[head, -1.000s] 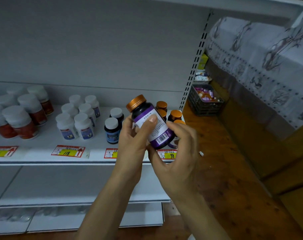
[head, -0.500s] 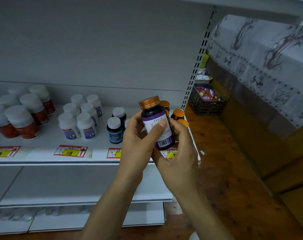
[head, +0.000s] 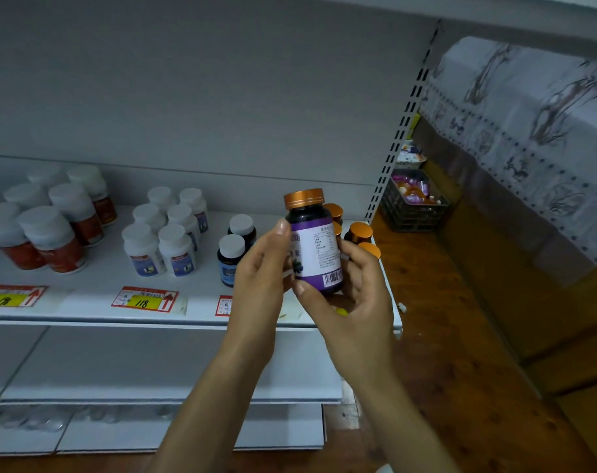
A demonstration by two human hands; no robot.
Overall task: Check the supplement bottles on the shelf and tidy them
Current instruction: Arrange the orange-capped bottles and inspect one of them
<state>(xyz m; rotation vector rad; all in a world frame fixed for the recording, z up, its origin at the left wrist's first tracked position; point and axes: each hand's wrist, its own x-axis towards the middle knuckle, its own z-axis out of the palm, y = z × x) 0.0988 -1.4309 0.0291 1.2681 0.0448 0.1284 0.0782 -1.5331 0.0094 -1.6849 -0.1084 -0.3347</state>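
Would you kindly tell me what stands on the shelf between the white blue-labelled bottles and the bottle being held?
In the head view, two dark bottles with white caps stand there, partly behind the left hand gripping the held bottle.

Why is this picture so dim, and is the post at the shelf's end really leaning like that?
Head view: the light is dim and bluish, without strong glare; the slotted upright leans and curves slightly, likely the wide lens; the held bottle is sharp enough to show its barcode, though its small print is too fine to read.
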